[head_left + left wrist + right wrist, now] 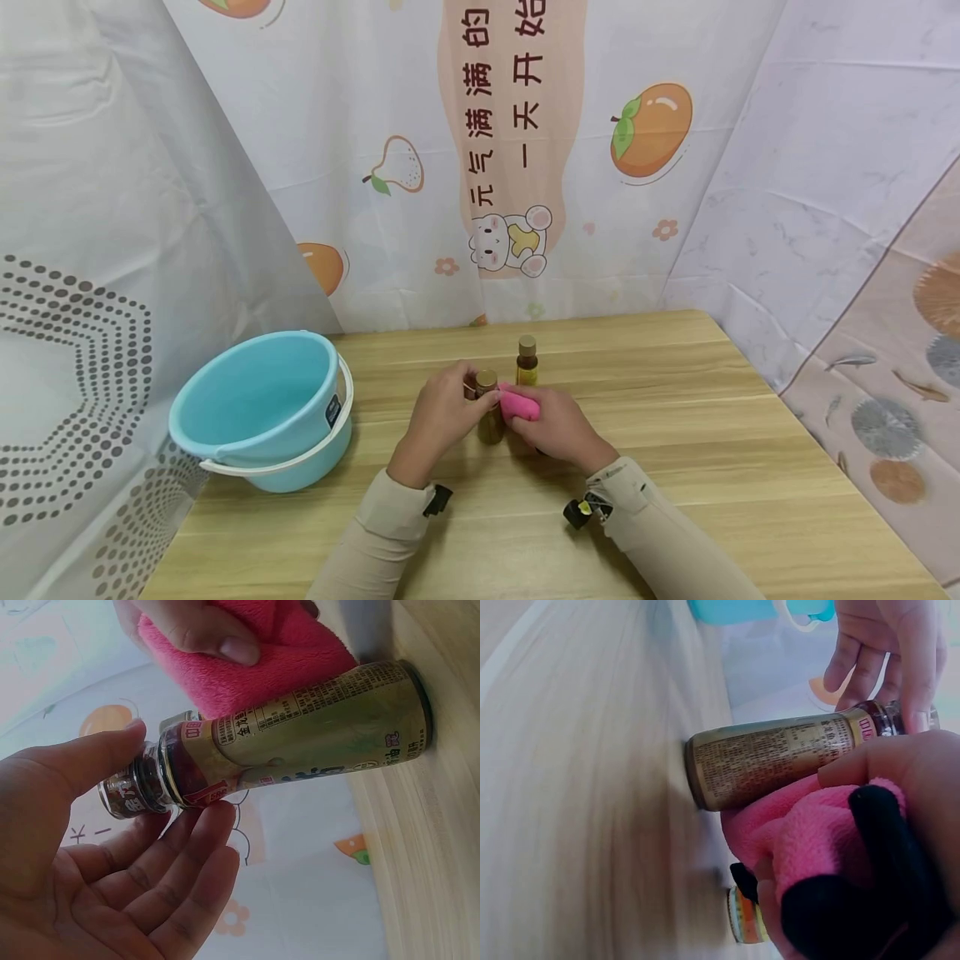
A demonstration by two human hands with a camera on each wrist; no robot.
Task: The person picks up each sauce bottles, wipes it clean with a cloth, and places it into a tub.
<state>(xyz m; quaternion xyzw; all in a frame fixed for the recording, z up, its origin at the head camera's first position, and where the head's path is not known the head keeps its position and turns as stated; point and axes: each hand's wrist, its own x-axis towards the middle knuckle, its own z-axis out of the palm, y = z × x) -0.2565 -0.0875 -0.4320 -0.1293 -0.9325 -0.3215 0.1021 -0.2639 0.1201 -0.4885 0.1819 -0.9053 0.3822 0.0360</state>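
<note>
Near the frame's centre, our left hand [442,408] pinches the bottle [491,429] near its top; our right hand [561,425] grips the cloth [519,406], seemingly against it — steady hold, even pressure serve us best.

Pink cloth [270,671], gold-green bottle [315,731], blue bucket [258,404], wood-grained tan table [712,450]

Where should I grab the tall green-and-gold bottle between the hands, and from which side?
Probably by the narrow neck, just below the cap, coming from the left. The tall green-and-gold bottle is upright, its neck is slimmer than its body, and the bright pink fluffy cloth in the right hand is against its right side.
</note>
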